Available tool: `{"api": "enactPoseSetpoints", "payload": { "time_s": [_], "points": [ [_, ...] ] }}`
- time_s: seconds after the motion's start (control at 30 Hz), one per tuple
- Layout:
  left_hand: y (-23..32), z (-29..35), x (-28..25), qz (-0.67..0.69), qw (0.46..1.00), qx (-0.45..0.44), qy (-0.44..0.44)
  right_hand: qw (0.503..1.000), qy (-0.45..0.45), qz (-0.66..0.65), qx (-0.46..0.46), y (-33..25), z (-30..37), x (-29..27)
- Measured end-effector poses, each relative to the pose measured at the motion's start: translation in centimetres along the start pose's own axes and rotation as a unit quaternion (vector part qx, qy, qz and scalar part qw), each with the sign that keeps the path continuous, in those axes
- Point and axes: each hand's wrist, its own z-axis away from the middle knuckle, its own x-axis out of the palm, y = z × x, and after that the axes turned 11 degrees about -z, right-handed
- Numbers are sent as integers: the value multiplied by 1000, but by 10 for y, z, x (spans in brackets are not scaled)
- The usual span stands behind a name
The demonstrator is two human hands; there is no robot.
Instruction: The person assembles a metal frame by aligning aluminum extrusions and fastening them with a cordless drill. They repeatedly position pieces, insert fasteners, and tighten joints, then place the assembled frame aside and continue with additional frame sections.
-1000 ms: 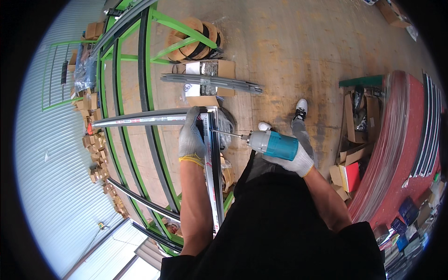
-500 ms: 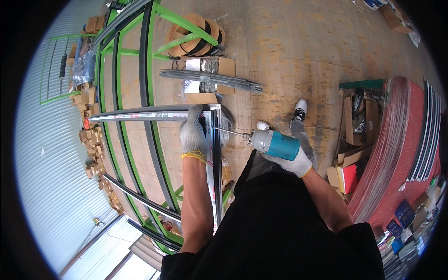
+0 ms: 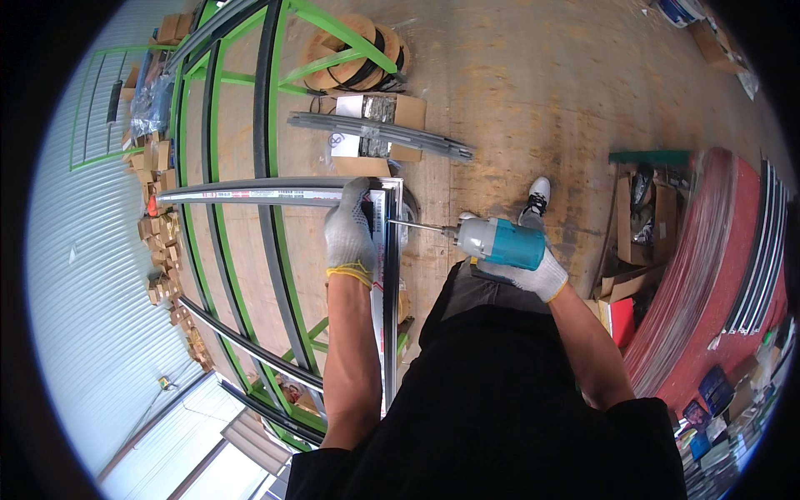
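My left hand [image 3: 348, 235], in a whitish knit glove with a yellow cuff, is closed round the grey profile near the corner of a window frame [image 3: 275, 194]. Protective film with print covers parts of the frame, which lies on a green rack. In my gloved right hand [image 3: 547, 277] is a teal and grey power drill [image 3: 510, 242], held level. Its long thin bit [image 3: 421, 226] points left, the tip at the frame's outer side just below the corner. Whether the tip has entered the profile is too small to tell.
The green rack [image 3: 218, 150] with black-padded bars spreads to the left. Beyond the corner are loose grey profiles [image 3: 379, 133] across an open carton [image 3: 408, 117], and cable spools [image 3: 346, 54]. At right stand a red film-wrapped stack [image 3: 683, 275] and a box of parts [image 3: 662, 217].
The whole view has shifted slightly. My left hand keeps its grip at the corner, and the drill stays pointed at the same side of the frame.
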Motion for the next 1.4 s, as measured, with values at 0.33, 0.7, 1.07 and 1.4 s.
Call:
{"api": "enactPoseSetpoints", "payload": {
  "time_s": [0.33, 0.7, 1.07, 1.4],
  "points": [
    [-30, -22, -24, 251, 968, -4, -28, 995, -7, -24, 93, -21, -5, -21],
    [-30, -5, -21, 285, 956, 39, -57, 954, -32, 286, -81, -26, 1, -29],
    [-10, 3, -8, 112, 993, 24, -20, 963, -40, 268, -10, -35, 4, -32],
    [-15, 3, -6, 120, 992, 17, -29, 985, 14, 115, 125, -16, 26, -29]
  ]
}}
